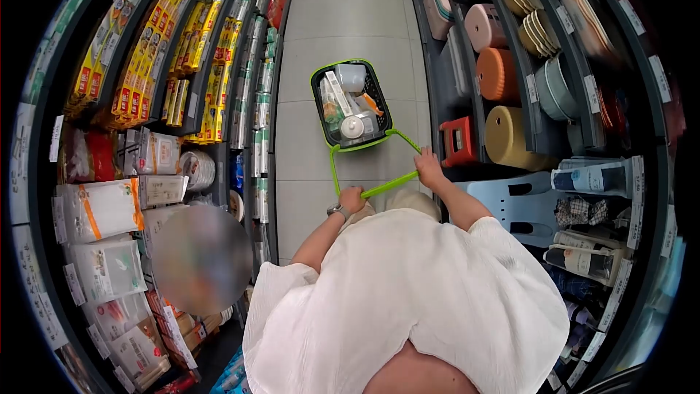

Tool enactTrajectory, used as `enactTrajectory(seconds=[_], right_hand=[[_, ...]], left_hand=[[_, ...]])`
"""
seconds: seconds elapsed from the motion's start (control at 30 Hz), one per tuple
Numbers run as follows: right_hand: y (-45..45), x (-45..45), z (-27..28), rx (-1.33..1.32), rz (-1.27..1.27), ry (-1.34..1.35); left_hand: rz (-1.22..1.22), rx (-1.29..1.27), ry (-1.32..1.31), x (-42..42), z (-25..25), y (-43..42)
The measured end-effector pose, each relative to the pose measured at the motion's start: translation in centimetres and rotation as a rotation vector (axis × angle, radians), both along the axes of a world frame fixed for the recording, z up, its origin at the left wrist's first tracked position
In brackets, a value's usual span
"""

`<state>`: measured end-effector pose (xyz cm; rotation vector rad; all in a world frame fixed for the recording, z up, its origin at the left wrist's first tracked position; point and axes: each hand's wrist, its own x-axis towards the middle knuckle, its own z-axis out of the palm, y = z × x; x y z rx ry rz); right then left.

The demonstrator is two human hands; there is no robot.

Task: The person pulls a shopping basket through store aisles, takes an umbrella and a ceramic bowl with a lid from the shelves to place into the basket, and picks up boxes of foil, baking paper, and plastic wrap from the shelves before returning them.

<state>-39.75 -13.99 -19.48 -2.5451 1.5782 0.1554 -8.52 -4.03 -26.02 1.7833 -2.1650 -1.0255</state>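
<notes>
Both my hands are closed on the bright green handle (391, 184) of a shopping basket. My left hand (353, 198) grips its left end, and a watch or band shows on that wrist. My right hand (429, 168) is wrapped round the right end. Ahead of me is the black basket (364, 144) with its green rim, tilted slightly. In it lie a long white box (337, 93), a pale grey container (351, 76), a round white-lidded item (352, 128), an orange item (372, 104) and clear-wrapped goods. Whether the basket rests on the floor I cannot tell.
A tiled aisle floor (346, 22) runs ahead between shelves. On the left are yellow boxes (142, 58) and white packages (100, 210). To the right stand plastic stools (510, 136), bowls (558, 87) and a light blue plastic piece (510, 204). A blurred patch covers part of the left shelves.
</notes>
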Motion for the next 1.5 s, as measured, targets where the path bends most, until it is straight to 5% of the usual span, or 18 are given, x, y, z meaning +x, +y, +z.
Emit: enactTrajectory(seconds=[0.1,0.5,1.07,1.3,1.5], right_hand=[[-1.2,3.1,1.8,0.317,-0.062,0.009],[-7.4,4.3,-1.7,0.263,0.010,-0.031],[-35.2,0.4,-0.9,0.198,0.347,0.031],[-38.4,5.4,-1.3,0.280,0.275,-0.039],[-35.8,8.3,-2.6,0.428,0.265,-0.030]], left_hand=[[0.037,-0.027,-0.021,1.2,0.3,-2.4],[0.092,0.012,0.001,3.1,1.6,-7.8],[0.136,0.175,-0.157,-2.8,3.4,-29.3],[0.410,0.071,-0.221,0.6,4.8,-32.3],[0.402,0.039,-0.241,3.0,4.5,-30.1]])
